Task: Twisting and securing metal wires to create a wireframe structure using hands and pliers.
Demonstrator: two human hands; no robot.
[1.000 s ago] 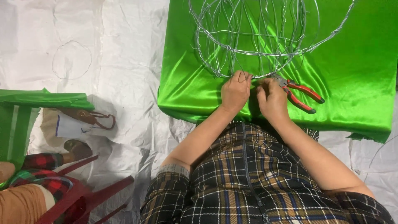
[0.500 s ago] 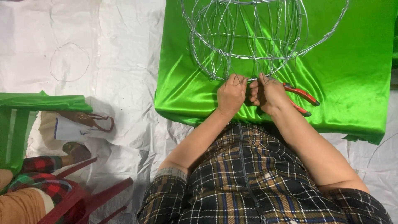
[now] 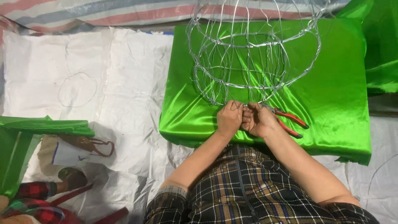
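A thin loose wire loop (image 3: 77, 89) is lying on the crumpled white plastic sheet (image 3: 124, 95) at far left. On the shiny green satin-covered block (image 3: 331, 95), the left hand (image 3: 229, 119) is pinching the bottom ring of the rounded silver wire frame (image 3: 253, 54), while the right hand (image 3: 260, 120) is gripping red-handled pliers (image 3: 290, 121) against the same ring.

Floor-level craft workshop: wire frame (image 3: 253, 58), green satin (image 3: 331, 91), pliers (image 3: 290, 122).
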